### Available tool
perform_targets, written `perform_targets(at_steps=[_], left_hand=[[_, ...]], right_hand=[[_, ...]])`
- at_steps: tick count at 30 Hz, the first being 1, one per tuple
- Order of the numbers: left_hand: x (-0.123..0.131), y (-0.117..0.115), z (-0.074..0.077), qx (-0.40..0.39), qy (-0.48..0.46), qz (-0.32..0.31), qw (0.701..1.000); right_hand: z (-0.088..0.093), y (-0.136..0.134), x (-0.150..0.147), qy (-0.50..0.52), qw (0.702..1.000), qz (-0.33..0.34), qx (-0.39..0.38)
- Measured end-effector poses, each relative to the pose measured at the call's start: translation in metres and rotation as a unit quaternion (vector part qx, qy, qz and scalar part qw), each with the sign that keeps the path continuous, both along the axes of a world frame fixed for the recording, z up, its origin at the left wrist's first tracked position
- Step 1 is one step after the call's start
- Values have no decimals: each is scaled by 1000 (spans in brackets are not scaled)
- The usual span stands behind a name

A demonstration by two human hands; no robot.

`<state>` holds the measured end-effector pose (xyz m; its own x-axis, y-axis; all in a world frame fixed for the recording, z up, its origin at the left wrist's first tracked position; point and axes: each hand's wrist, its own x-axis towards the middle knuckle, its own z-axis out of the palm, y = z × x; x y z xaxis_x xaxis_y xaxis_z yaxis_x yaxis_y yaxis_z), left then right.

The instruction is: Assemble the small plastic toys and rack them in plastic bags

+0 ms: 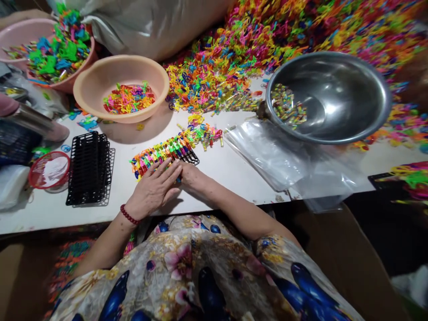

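A white table [236, 180] with dark marks [279, 199] near its front edge catches pale light, deep shadow beneath it

1 head cam, fwd/down, nr table [230, 174]

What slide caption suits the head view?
Left hand and right hand at a black rack of colorful plastic pieces, a peach basin beyond.

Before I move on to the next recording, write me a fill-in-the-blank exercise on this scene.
The hand wearing the bracelet is the person's ____ one.
The rack of colourful pieces near the other hand is coloured ____.
The metal bowl stands to the ____ of the peach basin.

Missing words: left; black; right.
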<state>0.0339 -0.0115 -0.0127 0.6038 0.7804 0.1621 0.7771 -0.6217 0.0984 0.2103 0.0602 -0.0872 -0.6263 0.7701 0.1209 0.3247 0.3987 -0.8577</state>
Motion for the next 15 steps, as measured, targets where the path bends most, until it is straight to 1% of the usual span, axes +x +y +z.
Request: perform_targets(at_steps=[3, 5, 6, 7, 8, 9, 11, 12, 13, 15], left_hand=[[2, 1, 1, 4, 23, -2, 1000], [3, 1, 1, 13, 29, 0, 999], [3, 1, 2, 17, 31, -1, 999], [3, 1, 2, 21, 32, -2, 999], [3, 1, 2, 25, 33, -2, 999], [2, 1, 2, 28, 34, -3, 999], [2, 0, 2, 33, 35, -4, 999], [1, 0, 2, 36, 34, -4, 999], [1, 0, 3, 39, 32, -3, 999], [2, 1, 3, 42, 26, -2, 999]], right_hand=[[-1, -3, -2, -7, 1000, 6, 2], [2, -4, 3, 0, 1000, 1, -1], [4, -3, 8, 11, 1000, -7, -5], [7, -1, 14, 22, 999, -29, -7], [9, 3, 22, 28, 997, -70, -6], [11, 8, 32, 27, 991, -131, 2], [16, 22, 54, 2, 962, -271, 38], [19, 30, 65, -17, 944, -323, 63], [22, 38, 75, -36, 931, -353, 90], [27, 54, 92, -77, 919, -361, 142]])
